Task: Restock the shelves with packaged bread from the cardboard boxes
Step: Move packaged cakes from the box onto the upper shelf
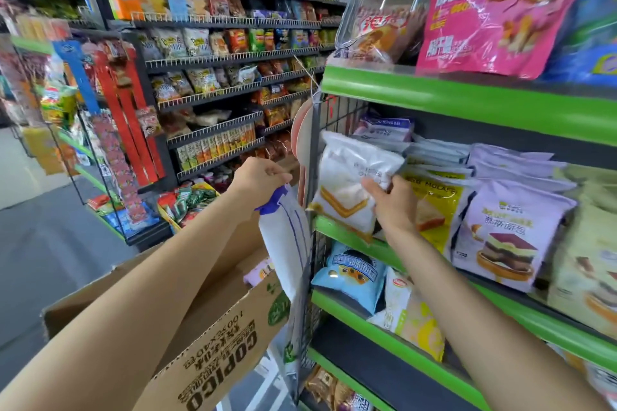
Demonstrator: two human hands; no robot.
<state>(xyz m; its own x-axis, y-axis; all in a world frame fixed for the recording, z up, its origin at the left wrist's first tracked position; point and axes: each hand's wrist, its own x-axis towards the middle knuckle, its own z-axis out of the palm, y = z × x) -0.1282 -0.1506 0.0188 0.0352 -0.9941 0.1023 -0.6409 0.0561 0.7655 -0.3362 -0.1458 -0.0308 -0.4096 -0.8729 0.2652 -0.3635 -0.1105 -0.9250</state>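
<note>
Glossy plastic bread packets (pixel 354 183) fill green-edged metal shelves (pixel 467 100) beside a matt brown cardboard box (pixel 230 337).

A shop aisle: grey floor (pixel 40 243), black wire racks (pixel 213 100) of snack packs across the aisle, green-edged shelving (pixel 467 103) at right, bright even light.

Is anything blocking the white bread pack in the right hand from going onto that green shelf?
The right hand holds the white bread pack at the left end of the green shelf. The yellow pack stands right beside it and stacked packs lie behind; nothing else visible blocks it.
</note>
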